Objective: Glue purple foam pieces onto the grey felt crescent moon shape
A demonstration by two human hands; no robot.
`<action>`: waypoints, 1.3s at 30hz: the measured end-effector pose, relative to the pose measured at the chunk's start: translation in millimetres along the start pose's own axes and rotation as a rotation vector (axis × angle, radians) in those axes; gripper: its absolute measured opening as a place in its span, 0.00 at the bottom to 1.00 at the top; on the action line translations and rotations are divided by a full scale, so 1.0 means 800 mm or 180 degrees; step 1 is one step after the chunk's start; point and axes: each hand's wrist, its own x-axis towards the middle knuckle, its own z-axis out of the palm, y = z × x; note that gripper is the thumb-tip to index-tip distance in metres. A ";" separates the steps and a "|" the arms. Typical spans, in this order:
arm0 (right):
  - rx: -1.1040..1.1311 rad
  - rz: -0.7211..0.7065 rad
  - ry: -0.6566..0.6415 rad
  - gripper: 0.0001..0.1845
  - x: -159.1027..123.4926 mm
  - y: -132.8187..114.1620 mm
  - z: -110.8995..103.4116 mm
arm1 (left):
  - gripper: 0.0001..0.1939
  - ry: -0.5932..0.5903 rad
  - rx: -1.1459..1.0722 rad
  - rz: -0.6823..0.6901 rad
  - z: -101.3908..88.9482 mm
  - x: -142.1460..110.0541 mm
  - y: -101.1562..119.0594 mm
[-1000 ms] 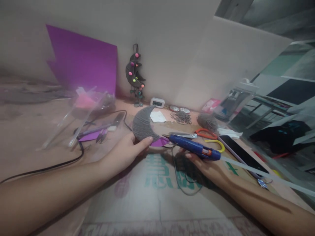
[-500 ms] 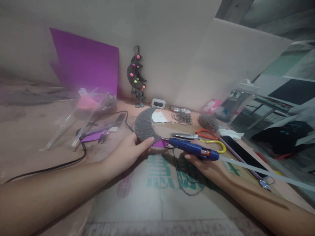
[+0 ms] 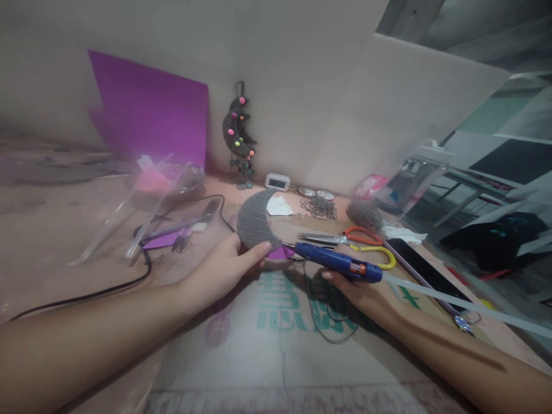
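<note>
My left hand pinches a crescent moon wrapped in grey yarn, with its purple lower tip bare. My right hand grips a blue glue gun with a pale glue stick sticking out behind. The gun's nozzle touches the purple tip of the crescent. Both hands hover just above a flattened cardboard sheet with green print.
Orange-handled scissors, a grey yarn ball, a phone and a black cable lie around. A finished decorated moon leans on the wall beside a purple sheet. Clear plastic bags sit at left.
The glue gun's nozzle has moved left to meet the crescent's purple tip. The view shifted slightly. The left hand keeps its hold.
</note>
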 end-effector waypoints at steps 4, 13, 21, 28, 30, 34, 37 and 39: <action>-0.0070 0.0024 -0.0060 0.12 -0.001 0.003 0.000 | 0.18 0.0023 -0.0044 -0.0040 0.000 0.000 -0.002; -0.0091 0.0146 -0.0071 0.12 -0.004 0.006 0.001 | 0.17 0.0025 -0.0039 -0.0031 0.002 0.001 0.001; -0.0051 0.0189 -0.0024 0.12 -0.005 0.005 0.001 | 0.17 0.0012 -0.0049 -0.0135 0.002 -0.001 0.003; -0.0086 0.0143 -0.0001 0.11 -0.001 0.001 -0.001 | 0.17 -0.0050 -0.0074 -0.0118 0.002 -0.001 0.002; -0.0083 0.0168 0.0055 0.11 0.000 0.001 0.000 | 0.17 -0.0048 -0.0030 -0.0102 0.002 -0.001 0.002; 0.0078 0.0261 0.0101 0.11 0.001 -0.001 0.000 | 0.17 -0.0033 0.0043 -0.0063 0.002 -0.001 0.001; 0.0191 0.0328 0.0118 0.12 0.001 -0.002 -0.001 | 0.17 -0.0026 0.0039 -0.0070 0.002 0.000 0.000; 0.0176 0.0518 0.0202 0.15 0.001 -0.002 -0.003 | 0.17 -0.0026 0.0033 -0.0079 0.002 0.001 -0.001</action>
